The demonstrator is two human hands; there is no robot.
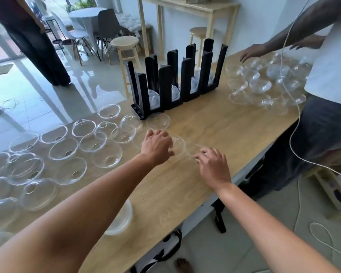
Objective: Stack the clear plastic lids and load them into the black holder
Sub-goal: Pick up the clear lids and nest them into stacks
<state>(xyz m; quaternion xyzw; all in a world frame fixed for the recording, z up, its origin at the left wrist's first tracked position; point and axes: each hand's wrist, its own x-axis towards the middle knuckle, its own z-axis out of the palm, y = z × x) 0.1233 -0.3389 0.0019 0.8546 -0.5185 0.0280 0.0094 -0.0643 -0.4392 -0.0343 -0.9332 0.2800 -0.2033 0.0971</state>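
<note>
Several clear dome lids point(63, 148) lie spread over the left half of the wooden table point(215, 125), most with the rim up. The black holder point(165, 79) stands at the table's far edge, with lids stacked low in its slots. My left hand point(156, 146) and my right hand point(213, 166) meet at mid-table, both gripping a blurred clear lid point(182, 147) between them. One lid point(158, 120) rests just in front of the holder. A short stack of lids point(120, 217) sits partly hidden under my left forearm.
Another person in a white shirt point(331, 62) stands at the right end, hands over a second heap of lids point(264, 83). A white cable point(295, 123) hangs down past that heap. The table's near edge runs diagonally under my right forearm. Stools and chairs stand behind.
</note>
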